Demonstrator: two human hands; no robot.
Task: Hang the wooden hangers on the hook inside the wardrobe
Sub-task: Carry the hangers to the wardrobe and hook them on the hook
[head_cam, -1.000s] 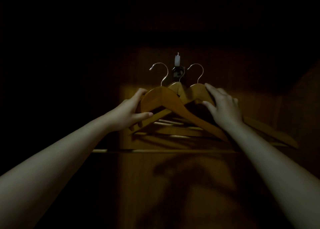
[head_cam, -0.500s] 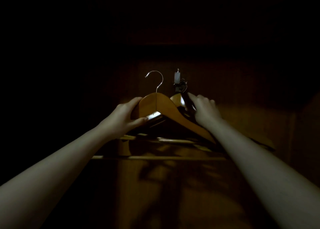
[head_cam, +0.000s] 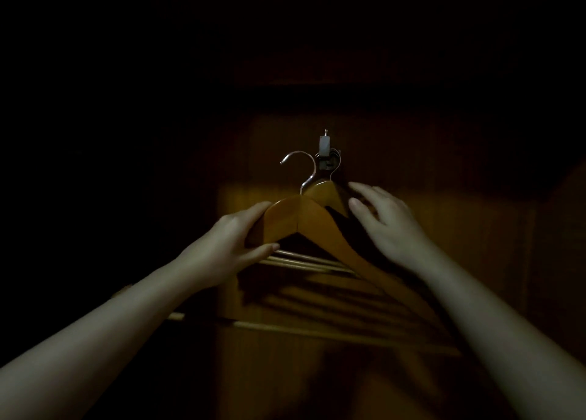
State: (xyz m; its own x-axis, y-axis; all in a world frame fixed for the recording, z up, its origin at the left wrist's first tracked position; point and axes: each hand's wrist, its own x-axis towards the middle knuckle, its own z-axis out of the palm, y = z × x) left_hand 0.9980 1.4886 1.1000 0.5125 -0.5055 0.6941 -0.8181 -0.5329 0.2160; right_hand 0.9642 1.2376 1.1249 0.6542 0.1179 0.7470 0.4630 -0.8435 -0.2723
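Gripping one wooden hanger (head_cam: 312, 218) near its peak, the left hand (head_cam: 222, 248) holds it below the wardrobe hook (head_cam: 326, 154); the right hand (head_cam: 385, 226) hovers open-fingered beside a second hanger (head_cam: 326, 192) already hung. No writing legible.

The wall hook (head_cam: 326, 153) is crowded: a hung hanger (head_cam: 328, 194) sits directly under it, at 6 o'clock, and the front hanger (head_cam: 304, 216) has its wire loop just at 9 o'clock. The right hand (head_cam: 385, 226) blocks 4 o'clock and the left hand (head_cam: 228, 245) 7 o'clock. Above the hook, at 12 o'clock, the back panel (head_cam: 444, 229) is bare, though dark.
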